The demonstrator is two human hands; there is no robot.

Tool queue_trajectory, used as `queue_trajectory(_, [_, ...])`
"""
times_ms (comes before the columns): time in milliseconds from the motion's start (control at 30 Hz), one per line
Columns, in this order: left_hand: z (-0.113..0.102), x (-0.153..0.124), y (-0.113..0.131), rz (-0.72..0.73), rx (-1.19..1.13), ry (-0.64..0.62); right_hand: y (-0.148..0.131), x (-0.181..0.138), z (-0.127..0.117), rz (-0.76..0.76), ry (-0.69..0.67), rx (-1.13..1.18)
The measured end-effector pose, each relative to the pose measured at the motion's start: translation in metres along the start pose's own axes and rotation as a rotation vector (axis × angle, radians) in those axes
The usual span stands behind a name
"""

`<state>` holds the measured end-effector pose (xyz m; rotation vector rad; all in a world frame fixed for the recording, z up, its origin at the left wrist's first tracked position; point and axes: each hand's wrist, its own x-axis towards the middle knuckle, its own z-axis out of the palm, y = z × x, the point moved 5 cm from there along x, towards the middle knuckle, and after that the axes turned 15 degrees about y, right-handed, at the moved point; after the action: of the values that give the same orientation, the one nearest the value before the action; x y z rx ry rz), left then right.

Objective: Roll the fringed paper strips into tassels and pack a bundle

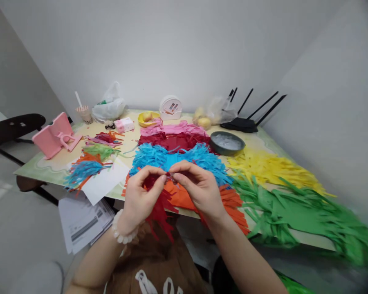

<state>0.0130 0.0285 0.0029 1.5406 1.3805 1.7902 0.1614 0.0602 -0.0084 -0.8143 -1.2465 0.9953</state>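
Observation:
My left hand (pixel 145 194) pinches the top of a dark red fringed paper tassel (pixel 161 208), whose strips hang down over my lap. Thumb and fingers of my right hand (pixel 198 185) are closed at the same top end, meeting the left fingertips; the small part between them is too small to make out. Behind the hands lie fringed paper sheets in rows: orange (pixel 180 196), blue (pixel 168 157), dark red (pixel 174 141) and pink (pixel 178 129). Finished-looking tassels, including a blue and orange one (pixel 86 171) and a light green one (pixel 101 152), lie at the left.
Green fringed paper (pixel 306 214) hangs over the right edge, beside yellow fringe (pixel 270 167). A dark bowl (pixel 227 143), black router (pixel 241 124), pink stand (pixel 58 136), drink cup (pixel 85 115) and yellow dish (pixel 144 121) stand around. White paper (pixel 106 181) lies at front left.

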Motion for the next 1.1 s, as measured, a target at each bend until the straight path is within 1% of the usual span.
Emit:
queue_trajectory(100, [-0.005,-0.001,0.006,0.101,0.085,0.004,-0.005,-0.005,0.004,-0.033,0.021,-0.045])
queue_trajectory(200, [-0.005,-0.003,0.01,0.185,0.145,-0.015,-0.002,-0.009,0.006,-0.061,0.062,-0.067])
queue_trajectory(333, [-0.003,-0.003,0.009,0.215,0.179,-0.038,0.001,-0.013,0.008,-0.166,0.109,-0.164])
queue_trajectory(400, [-0.003,-0.003,0.007,0.215,0.18,-0.044,0.003,-0.013,0.009,-0.175,0.11,-0.182])
queue_trajectory(500, [-0.003,-0.002,0.001,0.169,0.12,-0.033,0.009,-0.01,0.01,-0.068,0.089,-0.089])
queue_trajectory(567, [-0.004,-0.002,-0.005,0.099,0.051,0.012,0.012,-0.009,0.012,-0.008,0.08,-0.03])
queue_trajectory(600, [-0.004,-0.003,-0.009,0.065,0.02,0.04,0.012,-0.008,0.013,-0.001,0.083,-0.023])
queue_trajectory(700, [-0.003,-0.006,-0.017,0.012,-0.049,0.102,0.011,-0.008,0.015,-0.049,0.103,-0.078])
queue_trajectory(800, [-0.003,-0.007,-0.022,-0.017,-0.114,0.126,0.008,-0.007,0.016,-0.111,0.103,-0.137])
queue_trajectory(867, [-0.003,-0.007,-0.024,-0.051,-0.165,0.094,0.007,-0.005,0.014,-0.142,0.104,-0.161])
queue_trajectory(967, [-0.002,-0.006,-0.026,-0.102,-0.181,0.013,0.005,-0.002,0.01,-0.196,0.147,-0.199])
queue_trajectory(1033, [-0.003,-0.005,-0.029,-0.13,-0.163,0.01,0.005,-0.003,0.01,-0.231,0.166,-0.218])
queue_trajectory(1100, [-0.004,-0.006,-0.033,-0.15,-0.169,0.041,0.007,-0.005,0.012,-0.269,0.171,-0.237])
